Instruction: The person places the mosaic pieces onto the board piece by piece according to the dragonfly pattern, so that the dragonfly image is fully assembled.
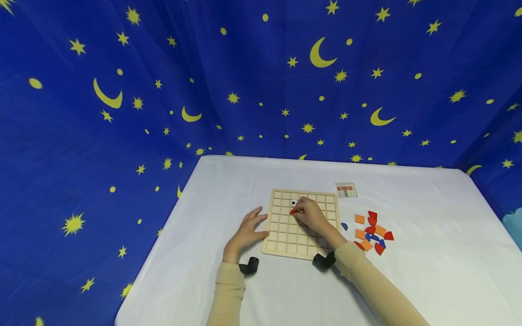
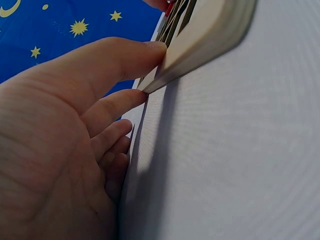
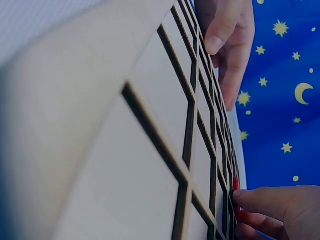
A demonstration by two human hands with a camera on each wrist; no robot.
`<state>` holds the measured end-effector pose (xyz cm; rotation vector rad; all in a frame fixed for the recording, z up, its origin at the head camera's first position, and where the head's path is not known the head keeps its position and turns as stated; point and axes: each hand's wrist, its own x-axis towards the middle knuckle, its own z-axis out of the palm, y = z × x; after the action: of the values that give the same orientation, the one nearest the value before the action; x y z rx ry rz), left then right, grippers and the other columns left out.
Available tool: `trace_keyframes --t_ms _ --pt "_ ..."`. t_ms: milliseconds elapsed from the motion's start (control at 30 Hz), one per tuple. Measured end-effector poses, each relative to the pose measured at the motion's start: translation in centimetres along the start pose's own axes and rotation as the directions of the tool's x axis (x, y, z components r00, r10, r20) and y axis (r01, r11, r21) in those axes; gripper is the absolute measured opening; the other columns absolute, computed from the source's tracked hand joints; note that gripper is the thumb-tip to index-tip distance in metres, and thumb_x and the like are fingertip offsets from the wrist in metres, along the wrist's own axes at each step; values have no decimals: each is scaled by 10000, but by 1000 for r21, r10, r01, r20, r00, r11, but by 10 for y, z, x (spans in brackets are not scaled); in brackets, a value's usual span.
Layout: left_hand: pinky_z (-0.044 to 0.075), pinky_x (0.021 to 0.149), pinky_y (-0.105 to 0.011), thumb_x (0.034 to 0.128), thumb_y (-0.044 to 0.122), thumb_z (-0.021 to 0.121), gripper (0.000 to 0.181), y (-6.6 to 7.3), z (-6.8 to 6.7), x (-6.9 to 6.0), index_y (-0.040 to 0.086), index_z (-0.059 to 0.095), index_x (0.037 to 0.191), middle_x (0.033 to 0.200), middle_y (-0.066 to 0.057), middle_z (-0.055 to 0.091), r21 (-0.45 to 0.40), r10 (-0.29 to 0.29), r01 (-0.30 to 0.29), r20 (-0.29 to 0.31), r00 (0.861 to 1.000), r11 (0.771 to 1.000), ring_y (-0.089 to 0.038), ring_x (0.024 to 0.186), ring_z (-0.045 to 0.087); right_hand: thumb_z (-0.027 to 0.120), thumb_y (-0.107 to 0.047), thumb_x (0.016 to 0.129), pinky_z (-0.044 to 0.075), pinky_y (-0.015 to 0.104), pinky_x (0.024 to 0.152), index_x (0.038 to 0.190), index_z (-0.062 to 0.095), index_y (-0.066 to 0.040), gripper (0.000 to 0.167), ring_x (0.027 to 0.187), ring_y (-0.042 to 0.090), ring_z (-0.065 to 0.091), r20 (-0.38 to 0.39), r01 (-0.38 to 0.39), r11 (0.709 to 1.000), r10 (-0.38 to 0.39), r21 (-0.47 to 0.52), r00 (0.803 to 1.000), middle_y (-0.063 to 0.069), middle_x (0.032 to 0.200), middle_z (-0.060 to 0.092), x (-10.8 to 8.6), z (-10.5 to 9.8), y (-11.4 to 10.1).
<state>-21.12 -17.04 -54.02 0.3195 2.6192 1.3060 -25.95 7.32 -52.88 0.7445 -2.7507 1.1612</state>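
Note:
A square wooden grid board [image 1: 281,247] lies on the white table. Over its upper middle, my right hand [image 1: 311,215] pinches a small red piece [image 1: 292,212] between thumb and fingers. The right wrist view shows this red piece [image 3: 236,185] at the board's surface; whether it sits in a cell I cannot tell. Just above it on the grid is a white piece with a black dot [image 1: 293,203], partly beside the fingers. My left hand [image 1: 246,231] touches the board's left edge with spread fingers; in the left wrist view, the thumb and a finger meet the wooden rim [image 2: 210,45].
Right of the board lie several loose flat pieces: orange squares [image 1: 360,219], red rounded wedges [image 1: 379,249] and blue pieces. One blue half-round piece [image 1: 344,226] is close to the board's edge. Beyond the upper right corner lies a small pattern card [image 1: 346,190]. A starry blue curtain [image 1: 261,81] surrounds the table.

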Motion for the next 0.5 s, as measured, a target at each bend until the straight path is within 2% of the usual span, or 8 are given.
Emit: trace_keyframes --t_ms 167,300,500 --pt "202 1156 -589 785 199 728 599 1 0 2 58 535 1335 1563 -110 280 8 8 -8 6 1000 1000 -355 1456 192 714 -25 804 486 231 628 882 737 6 88 733 147 571 -17 -22 1000 22 11 1000 104 894 635 -2 -2 2" --pt "194 1164 -579 788 196 729 604 0 0 2 77 530 1346 1572 -82 269 13 -17 17 9 1000 1000 -335 1467 173 722 -34 801 483 222 614 908 731 6 115 719 146 570 -46 -29 999 30 27 998 111 897 647 -3 -4 2" --pt "195 1161 -583 780 194 728 600 -2 1 2 66 538 1334 1566 -97 279 -5 -5 5 -3 1000 1000 -345 1462 182 688 2 804 552 300 690 956 715 34 157 793 212 638 -103 -21 997 28 69 994 117 916 671 -8 -10 -1"
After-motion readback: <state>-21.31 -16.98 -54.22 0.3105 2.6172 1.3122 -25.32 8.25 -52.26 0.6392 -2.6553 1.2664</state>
